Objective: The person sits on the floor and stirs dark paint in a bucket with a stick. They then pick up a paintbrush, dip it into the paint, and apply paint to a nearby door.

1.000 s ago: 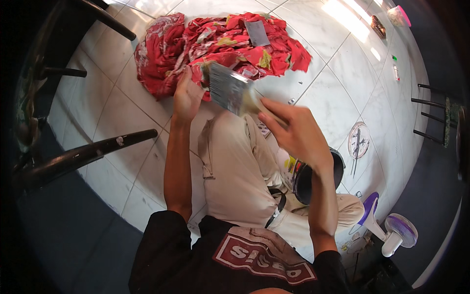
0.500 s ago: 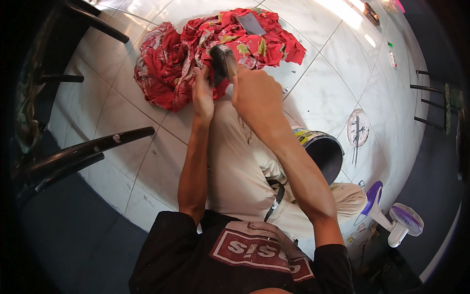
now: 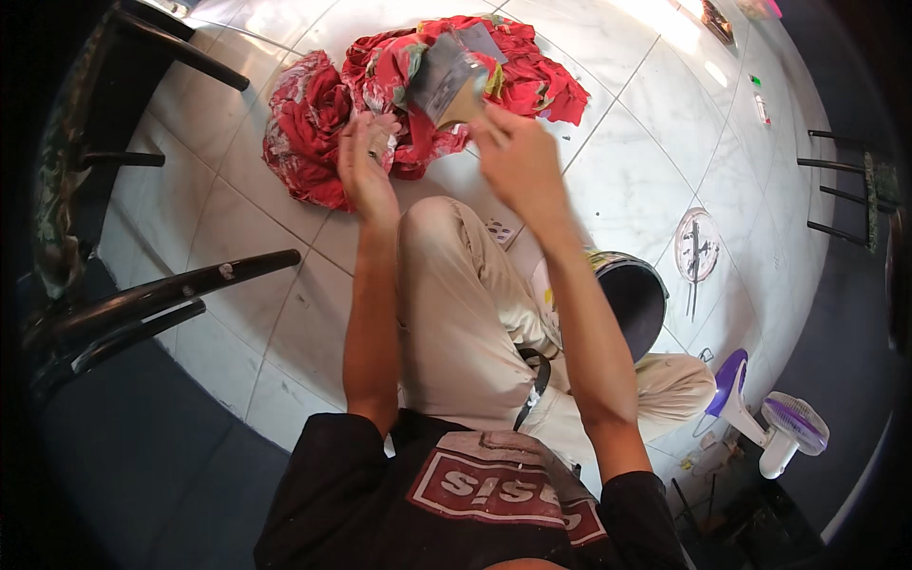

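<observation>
My right hand (image 3: pixel 521 161) grips a scraper (image 3: pixel 446 84) with a wide grey blade and a yellowish handle. Its blade is smudged and hangs over a crumpled red patterned cloth (image 3: pixel 309 123) on the floor. Beside the cloth's near edge, my left hand (image 3: pixel 369 166) is raised with its fingers apart, separate from the blade. A small dark spot shows on that hand, too small to name. A flat grey piece (image 3: pixel 483 43) lies on the cloth behind the scraper, partly covered by it.
A dark-mouthed bucket (image 3: pixel 635 309) stands by my right leg. Black furniture legs (image 3: pixel 190 285) jut in at left. At right are a round pale disc with dark marks (image 3: pixel 696 245), a purple and white fan (image 3: pixel 793 423) and a small bottle-like item (image 3: pixel 762 107).
The scraper has turned from edge-on to showing its broad face. My right hand has shifted right, and my left hand has moved left, away from the blade.
</observation>
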The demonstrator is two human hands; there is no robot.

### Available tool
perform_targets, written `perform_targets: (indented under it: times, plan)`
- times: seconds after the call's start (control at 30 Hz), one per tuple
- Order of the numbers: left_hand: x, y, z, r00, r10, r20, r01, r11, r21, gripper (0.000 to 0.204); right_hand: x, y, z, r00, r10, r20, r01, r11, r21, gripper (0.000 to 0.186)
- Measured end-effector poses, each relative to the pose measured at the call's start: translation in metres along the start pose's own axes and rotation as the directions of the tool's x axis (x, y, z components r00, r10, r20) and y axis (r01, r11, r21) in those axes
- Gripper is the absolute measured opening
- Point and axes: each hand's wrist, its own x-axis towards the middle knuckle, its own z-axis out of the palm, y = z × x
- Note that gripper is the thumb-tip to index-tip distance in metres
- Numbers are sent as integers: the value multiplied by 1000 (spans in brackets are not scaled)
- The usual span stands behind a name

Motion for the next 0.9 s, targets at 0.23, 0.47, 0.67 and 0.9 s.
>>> perform_targets:
  times: [0.23,0.47,0.67,0.9]
  plan:
    - [35,-2,-23,940,205,271,-335,691,640,45,-7,-2,-92,933,312,182,-328,942,66,46]
    - [31,-18,-7,860,273,430,-487,191,852,49,-31,4,-74,997,32,67,-30,999,-33,39]
    - [47,-13,-14,843,411,347,-497,345,797,21,-38,-6,-56,976,-84,201,171,865,-472,36]
    - [45,10,-9,814,418,404,-548,317,774,37,-29,-4,-59,962,-137,237,238,846,-477,33]
